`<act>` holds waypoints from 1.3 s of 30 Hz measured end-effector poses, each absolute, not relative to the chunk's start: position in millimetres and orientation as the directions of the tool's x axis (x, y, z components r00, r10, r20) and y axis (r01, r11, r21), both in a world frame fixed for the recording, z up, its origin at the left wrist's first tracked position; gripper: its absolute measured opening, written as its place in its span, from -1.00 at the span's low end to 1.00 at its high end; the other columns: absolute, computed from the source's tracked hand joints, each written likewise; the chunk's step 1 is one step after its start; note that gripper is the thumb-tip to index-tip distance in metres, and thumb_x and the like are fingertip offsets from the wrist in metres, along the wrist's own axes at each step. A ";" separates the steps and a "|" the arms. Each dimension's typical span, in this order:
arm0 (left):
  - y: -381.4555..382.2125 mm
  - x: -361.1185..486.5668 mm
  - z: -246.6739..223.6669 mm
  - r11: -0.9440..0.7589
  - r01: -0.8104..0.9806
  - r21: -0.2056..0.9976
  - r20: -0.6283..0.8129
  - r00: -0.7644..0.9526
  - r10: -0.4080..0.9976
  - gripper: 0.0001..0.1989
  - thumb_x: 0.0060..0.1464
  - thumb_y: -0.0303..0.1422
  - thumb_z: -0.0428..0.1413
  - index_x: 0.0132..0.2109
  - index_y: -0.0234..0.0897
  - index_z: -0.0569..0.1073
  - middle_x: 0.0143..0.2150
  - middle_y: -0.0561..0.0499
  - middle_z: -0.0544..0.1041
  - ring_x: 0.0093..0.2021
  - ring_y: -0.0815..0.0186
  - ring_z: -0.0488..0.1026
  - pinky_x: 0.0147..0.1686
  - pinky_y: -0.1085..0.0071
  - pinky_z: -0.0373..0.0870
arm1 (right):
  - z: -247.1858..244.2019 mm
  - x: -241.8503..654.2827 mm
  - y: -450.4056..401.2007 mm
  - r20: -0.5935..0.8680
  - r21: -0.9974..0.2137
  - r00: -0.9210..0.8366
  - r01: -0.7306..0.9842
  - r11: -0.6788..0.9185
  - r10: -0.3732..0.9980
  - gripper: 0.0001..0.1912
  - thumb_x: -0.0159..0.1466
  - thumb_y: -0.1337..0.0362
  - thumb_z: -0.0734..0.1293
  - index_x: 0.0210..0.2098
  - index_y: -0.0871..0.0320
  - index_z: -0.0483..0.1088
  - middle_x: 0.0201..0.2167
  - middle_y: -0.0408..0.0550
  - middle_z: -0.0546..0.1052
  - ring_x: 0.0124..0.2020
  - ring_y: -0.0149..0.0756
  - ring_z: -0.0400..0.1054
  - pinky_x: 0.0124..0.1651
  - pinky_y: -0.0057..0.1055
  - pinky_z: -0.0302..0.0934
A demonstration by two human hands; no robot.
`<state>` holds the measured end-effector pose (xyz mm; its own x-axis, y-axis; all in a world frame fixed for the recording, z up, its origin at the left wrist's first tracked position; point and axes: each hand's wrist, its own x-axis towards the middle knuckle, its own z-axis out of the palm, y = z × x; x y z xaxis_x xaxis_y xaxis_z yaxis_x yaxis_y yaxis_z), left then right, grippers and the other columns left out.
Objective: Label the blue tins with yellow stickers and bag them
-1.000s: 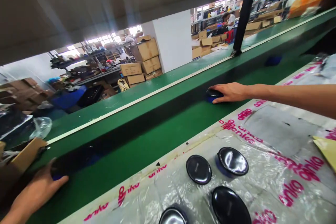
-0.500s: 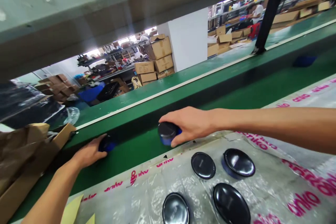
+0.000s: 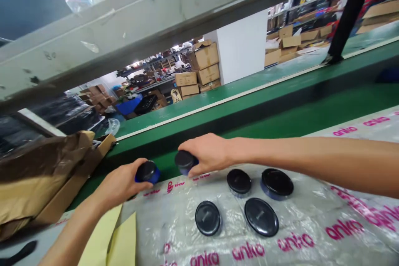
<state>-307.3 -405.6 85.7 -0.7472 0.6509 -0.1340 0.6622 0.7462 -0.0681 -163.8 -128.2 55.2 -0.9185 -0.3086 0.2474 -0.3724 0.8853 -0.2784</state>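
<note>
My left hand (image 3: 124, 181) grips a round container with a black lid and blue side (image 3: 147, 171), near the edge of the plastic-covered surface. To its right, my right hand (image 3: 207, 156) holds a similar black-lidded container (image 3: 185, 161) by its sides, fingers over the green belt. Several more black-lidded containers rest on the clear plastic printed with pink letters: one round (image 3: 239, 181), one wider (image 3: 277, 183), one oval (image 3: 261, 217) and one at the front left (image 3: 208, 218).
A green conveyor belt (image 3: 299, 110) runs behind the plastic sheet (image 3: 174, 224). At the left is an open carton with brown paper (image 3: 62, 170); yellow card (image 3: 123, 241) lies near my left forearm. A grey beam (image 3: 124, 20) crosses above, and a dark post (image 3: 350, 16) stands right.
My left hand has brought its container off the belt toward the plastic's edge, closer to my right hand. The camera view has shifted, showing more of the beam and carton.
</note>
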 end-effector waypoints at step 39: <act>-198.5 -56.6 62.7 0.086 0.242 0.967 0.157 -0.822 0.548 -0.44 0.08 0.25 0.05 -0.09 -0.07 0.57 0.19 -0.11 0.49 0.30 -0.15 0.32 0.18 -0.11 0.39 | 70.2 74.6 -32.5 0.301 -0.774 -0.898 -0.033 0.632 0.322 -0.24 -0.01 0.10 0.54 0.16 0.11 0.39 0.03 0.06 0.51 -0.02 -0.03 0.40 0.02 -0.15 0.32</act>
